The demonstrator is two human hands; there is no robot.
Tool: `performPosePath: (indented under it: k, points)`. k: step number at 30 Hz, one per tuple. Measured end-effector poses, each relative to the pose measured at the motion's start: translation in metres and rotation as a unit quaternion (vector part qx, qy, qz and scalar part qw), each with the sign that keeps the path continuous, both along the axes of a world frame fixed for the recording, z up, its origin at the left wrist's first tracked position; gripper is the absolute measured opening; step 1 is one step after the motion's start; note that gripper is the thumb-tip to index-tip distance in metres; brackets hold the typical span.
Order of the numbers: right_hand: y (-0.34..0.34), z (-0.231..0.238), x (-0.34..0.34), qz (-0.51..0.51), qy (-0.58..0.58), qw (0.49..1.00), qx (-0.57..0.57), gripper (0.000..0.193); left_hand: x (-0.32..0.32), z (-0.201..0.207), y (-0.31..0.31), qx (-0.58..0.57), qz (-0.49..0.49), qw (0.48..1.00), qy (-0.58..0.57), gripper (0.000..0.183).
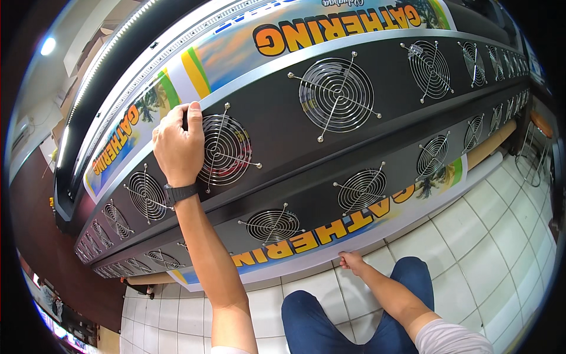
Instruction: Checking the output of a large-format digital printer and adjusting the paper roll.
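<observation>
My left hand (178, 144), with a black band at the wrist, curls its fingers over the silvery top edge of a long black panel (277, 141) on a wide-format printer. Round wire fan guards (339, 94) line this panel, one right beside my hand. Below it, a printed banner (377, 219) with yellow-orange lettering hangs out under a second row of fans. At the banner's lower white edge my right hand (352, 263) is closed, its fingertips pinched against that edge. What lies under the left fingers, behind the panel edge, is hidden.
More of the print (230, 56) lies over the printer bed behind the panel. A cardboard roll (492, 144) runs low along the machine. My knees (312, 318) are close in front, over white floor tiles (466, 259). A stool (539, 125) stands at the far right.
</observation>
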State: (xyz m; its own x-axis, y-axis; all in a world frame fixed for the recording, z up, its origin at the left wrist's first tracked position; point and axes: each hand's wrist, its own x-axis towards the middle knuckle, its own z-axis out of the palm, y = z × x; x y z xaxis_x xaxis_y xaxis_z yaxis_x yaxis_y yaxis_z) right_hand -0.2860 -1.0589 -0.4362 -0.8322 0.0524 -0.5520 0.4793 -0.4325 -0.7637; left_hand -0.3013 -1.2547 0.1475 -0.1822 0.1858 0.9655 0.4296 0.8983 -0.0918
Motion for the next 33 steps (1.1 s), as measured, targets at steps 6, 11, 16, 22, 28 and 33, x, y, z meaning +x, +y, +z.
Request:
performPosePath:
  k: [6,11,16,22,28,33]
  points:
    - [0.001,0.001,0.001,0.034,-0.047,0.997,0.057,0.016,0.001,0.000,0.000,0.000,-0.006,1.000,-0.003,0.044]
    - [-0.002,0.004,0.002,0.011,-0.057,0.997,0.057,0.014,0.001,0.000,0.001,0.004,0.002,1.000,-0.010,0.044]
    - [-0.005,0.008,0.001,-0.008,-0.063,0.996,0.062,0.013,0.001,0.001,-0.001,0.021,-0.004,0.999,-0.047,0.044]
    - [-0.005,0.001,0.005,0.006,-0.046,0.998,0.048,0.015,0.002,0.000,-0.002,-0.002,-0.004,1.000,-0.005,0.044]
    - [-0.002,-0.005,0.002,-0.003,-0.037,0.999,0.009,0.014,0.001,0.002,0.000,0.021,0.000,0.999,-0.040,0.043]
    - [-0.006,0.007,0.005,-0.004,-0.040,0.999,0.005,0.013,0.000,0.002,-0.003,0.020,0.002,0.999,-0.042,0.046]
